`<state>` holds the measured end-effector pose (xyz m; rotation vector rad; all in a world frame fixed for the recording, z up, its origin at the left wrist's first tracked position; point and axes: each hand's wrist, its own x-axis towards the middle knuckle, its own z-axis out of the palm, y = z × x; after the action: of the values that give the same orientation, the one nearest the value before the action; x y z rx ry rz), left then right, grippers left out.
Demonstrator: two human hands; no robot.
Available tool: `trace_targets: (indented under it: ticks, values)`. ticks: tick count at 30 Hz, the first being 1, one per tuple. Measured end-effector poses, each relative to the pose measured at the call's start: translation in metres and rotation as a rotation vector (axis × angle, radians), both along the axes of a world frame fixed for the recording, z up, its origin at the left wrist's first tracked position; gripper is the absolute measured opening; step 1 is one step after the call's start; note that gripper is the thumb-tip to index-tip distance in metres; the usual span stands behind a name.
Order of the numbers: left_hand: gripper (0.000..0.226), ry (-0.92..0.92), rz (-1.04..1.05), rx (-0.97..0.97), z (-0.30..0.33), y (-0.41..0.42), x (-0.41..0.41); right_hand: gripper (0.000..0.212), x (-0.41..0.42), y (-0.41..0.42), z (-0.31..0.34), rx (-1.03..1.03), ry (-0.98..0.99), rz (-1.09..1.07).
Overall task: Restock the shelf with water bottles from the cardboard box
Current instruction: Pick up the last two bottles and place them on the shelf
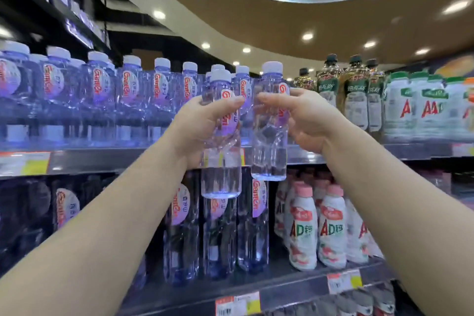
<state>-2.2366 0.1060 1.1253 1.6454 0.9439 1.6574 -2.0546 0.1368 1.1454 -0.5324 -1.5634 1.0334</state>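
Bottles raised before the shelf (102,159), my left grip (202,126) grasping one water bottle (221,177) at centre, my right grip (305,115) grasping another bottle (269,151) at its three o'clock, white-capped stock (130,92) at nine o'clock.

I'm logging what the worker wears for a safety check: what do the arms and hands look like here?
Both forearms are bare up to the frame edge: no sleeves show. The left hand and right hand wear no gloves, and no rings, watch or wristband are visible.
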Motion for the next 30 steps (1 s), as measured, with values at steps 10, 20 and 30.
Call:
trace_targets:
  ticks: [10, 20, 30]
  values:
    - [0.011, -0.128, -0.077, 0.128, 0.058, 0.056, 0.01, 0.041, 0.018, 0.102, 0.057, 0.052, 0.086, -0.121]
    - [0.063, -0.169, 0.066, 0.101, 0.061, 0.082, 0.005, 0.051, 0.0, 0.173, 0.035, 0.026, -0.127, -0.164]
    - [0.02, -0.179, 0.176, 0.113, 0.058, 0.081, 0.019, 0.085, 0.034, 0.178, 0.022, -0.005, -0.743, -0.202]
